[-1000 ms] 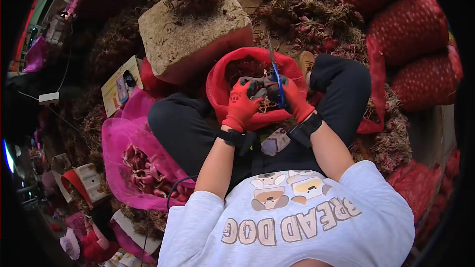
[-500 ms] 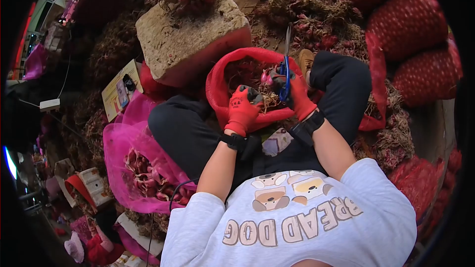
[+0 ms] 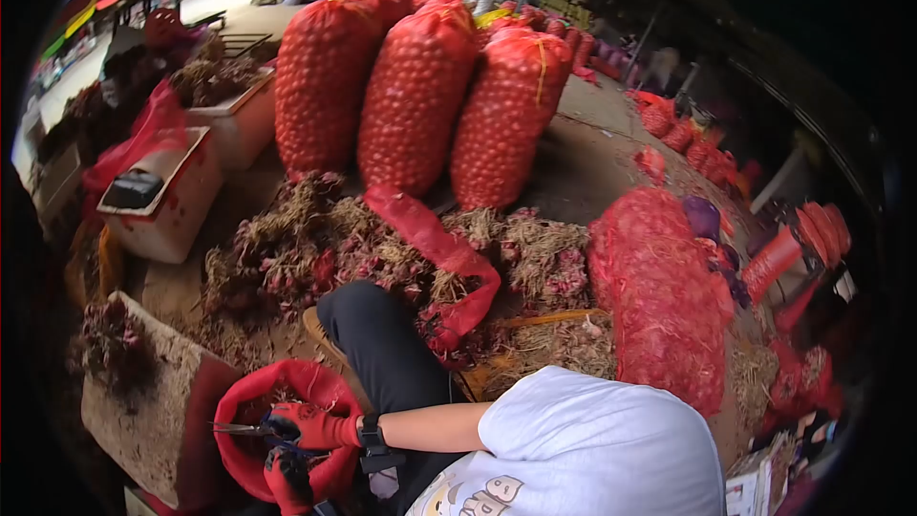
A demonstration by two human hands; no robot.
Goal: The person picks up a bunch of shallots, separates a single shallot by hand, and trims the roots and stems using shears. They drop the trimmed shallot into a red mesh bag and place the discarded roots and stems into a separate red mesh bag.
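My right hand [image 3: 315, 426], in a red and black glove, is closed on a pair of scissors [image 3: 244, 428]. The blades point left across the opening of a red mesh bag [image 3: 336, 384]. Just below, my left hand [image 3: 289, 480], gloved alike, is closed near the bag's front rim, close to the scissors; what its fingers hold, if anything, I cannot make out. The bag gapes in a round opening with dry brownish bits inside. Beside it on the left stands a worn whitish block [image 3: 158, 401] with a bunch of shallots [image 3: 113, 339] on top.
Bunches of shallots with dry stems [image 3: 315, 239] lie in a heap ahead. Tall full red mesh sacks [image 3: 415, 96] stand behind it. A large red sack [image 3: 659, 296] lies on the right. White foam boxes [image 3: 177, 201] stand at left. My bent leg [image 3: 387, 344] flanks the bag.
The camera has swung to the right and up, so the bag and both hands now sit at lower left. The scissors, upright before, point left in the picture. My right hand still holds them.
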